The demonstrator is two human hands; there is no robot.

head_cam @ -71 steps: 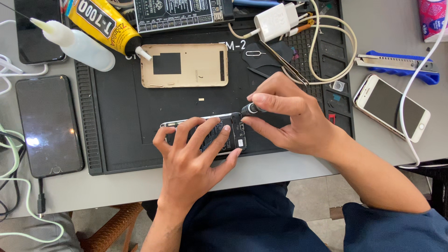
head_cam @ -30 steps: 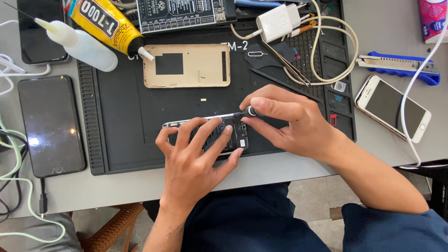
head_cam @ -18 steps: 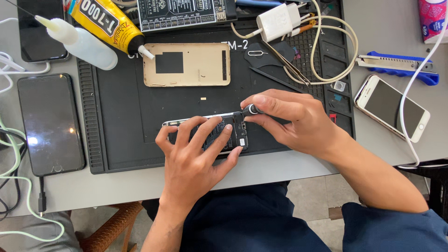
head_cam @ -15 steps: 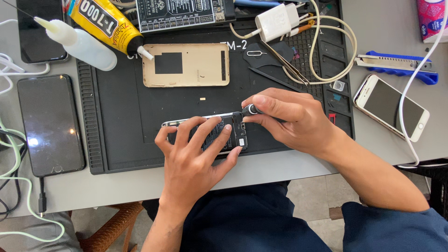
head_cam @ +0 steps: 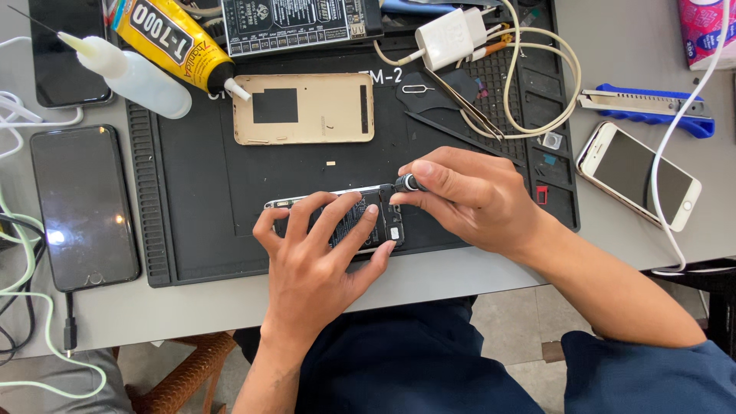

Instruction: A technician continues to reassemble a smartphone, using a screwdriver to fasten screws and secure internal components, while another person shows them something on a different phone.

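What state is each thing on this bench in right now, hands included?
Opened phone: back off, insides up, flat on the mat.
Left hand: spread over the opened phone, pressing it down.
Right hand: pinching a screwdriver.
Screwdriver: tip at the phone's upper right edge.
Gold back cover: detached, lying flat.
Glue tube: lying on its side.
Black phone: screen dark.
White phone: screen dark.
Blue knife: lying flat.

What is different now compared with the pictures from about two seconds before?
Little changed. The right hand, pinching the small black screwdriver, shifted slightly left along the top edge of the opened dark phone. The left hand stays spread over the phone. The gold back cover did not move.
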